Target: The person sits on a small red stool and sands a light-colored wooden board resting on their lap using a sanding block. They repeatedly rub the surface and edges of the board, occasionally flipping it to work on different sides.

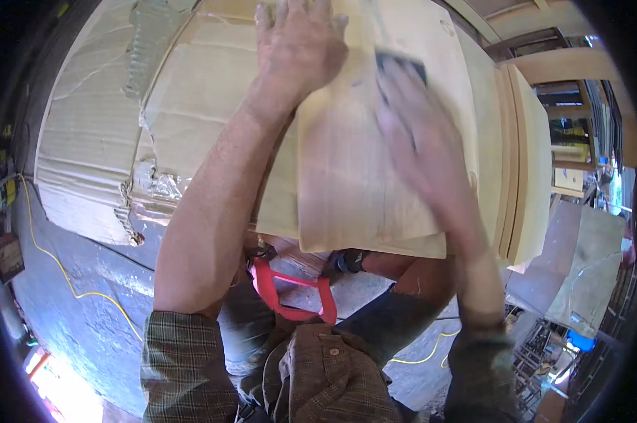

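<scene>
A pale wooden panel (pixel 361 176) lies flat before me on a cardboard-covered work surface. My left hand (pixel 301 46) rests palm down near the panel's far left part, fingers stretched out and holding nothing. Over the panel's right half, my right hand (pixel 421 137) is smeared by motion. Its fingers press on a dark, flat sanding block (pixel 401 65), which touches the wood. Only the block's far end shows beyond the fingers; the rest is hidden under the hand.
Torn cardboard (pixel 191 106) covers the surface on the left. More wooden boards (pixel 519 162) stand along the right side. A pink-red frame-like object (pixel 294 307) is below, between my legs. A yellow cord (pixel 64 275) crosses the floor. Cluttered shelves (pixel 579 120) stand far right.
</scene>
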The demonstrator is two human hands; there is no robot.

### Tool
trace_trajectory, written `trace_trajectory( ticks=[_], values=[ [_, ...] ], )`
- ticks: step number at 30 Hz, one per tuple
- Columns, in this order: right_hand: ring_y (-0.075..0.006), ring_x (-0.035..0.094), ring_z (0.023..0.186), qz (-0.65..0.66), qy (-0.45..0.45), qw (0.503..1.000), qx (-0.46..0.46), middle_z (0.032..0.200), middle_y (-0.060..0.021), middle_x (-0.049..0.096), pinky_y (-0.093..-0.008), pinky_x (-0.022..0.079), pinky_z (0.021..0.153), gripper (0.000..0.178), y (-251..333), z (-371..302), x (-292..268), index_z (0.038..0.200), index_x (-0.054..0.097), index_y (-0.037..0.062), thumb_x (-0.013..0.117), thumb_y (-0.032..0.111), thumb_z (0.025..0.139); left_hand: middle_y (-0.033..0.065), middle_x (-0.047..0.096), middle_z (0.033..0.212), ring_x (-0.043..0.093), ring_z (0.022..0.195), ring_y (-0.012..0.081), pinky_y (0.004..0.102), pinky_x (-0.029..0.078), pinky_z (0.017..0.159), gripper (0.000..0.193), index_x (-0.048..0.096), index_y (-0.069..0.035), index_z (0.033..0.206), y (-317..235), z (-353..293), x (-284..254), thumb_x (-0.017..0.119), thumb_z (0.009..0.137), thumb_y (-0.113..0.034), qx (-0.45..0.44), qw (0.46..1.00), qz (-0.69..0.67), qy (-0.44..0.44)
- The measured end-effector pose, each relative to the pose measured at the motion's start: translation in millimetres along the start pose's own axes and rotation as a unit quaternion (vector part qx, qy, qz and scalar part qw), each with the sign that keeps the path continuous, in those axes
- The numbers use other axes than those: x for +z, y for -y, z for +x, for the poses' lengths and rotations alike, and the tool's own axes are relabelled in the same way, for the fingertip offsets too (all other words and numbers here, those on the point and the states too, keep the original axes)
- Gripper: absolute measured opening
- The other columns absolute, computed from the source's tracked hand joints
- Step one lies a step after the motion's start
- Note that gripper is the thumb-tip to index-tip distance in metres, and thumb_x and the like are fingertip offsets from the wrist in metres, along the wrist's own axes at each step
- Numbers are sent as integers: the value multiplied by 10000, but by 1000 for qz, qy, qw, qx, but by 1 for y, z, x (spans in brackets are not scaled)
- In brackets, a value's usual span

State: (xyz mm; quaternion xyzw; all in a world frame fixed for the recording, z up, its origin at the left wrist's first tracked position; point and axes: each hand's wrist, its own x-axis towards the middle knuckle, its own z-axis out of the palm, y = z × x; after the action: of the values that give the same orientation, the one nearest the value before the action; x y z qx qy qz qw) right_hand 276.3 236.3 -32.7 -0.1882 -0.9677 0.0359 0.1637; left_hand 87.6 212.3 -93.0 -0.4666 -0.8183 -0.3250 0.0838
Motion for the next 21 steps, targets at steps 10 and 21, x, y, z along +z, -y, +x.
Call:
trace_trajectory(
  ticks=[10,21],
  values=[
    [-317,493,1209,-63,-18,998,2,1299,-178,517,-467,376,992,400,-11,-1,2,1214,545,41,511,292,904,203,334,1435,288,1359,325,494,151,1128,490,382,-114,1385,-3,1,-14,375,960,-357,-15,998,-20,56],
    [-337,413,1284,-12,-1,997,83,1378,-180,451,-412,309,1070,478,-56,125,33,1289,511,34,457,361,944,201,345,1434,299,1358,319,480,151,1131,484,401,-72,1369,-3,3,-16,385,963,-335,-14,998,-43,34]
  ],
)
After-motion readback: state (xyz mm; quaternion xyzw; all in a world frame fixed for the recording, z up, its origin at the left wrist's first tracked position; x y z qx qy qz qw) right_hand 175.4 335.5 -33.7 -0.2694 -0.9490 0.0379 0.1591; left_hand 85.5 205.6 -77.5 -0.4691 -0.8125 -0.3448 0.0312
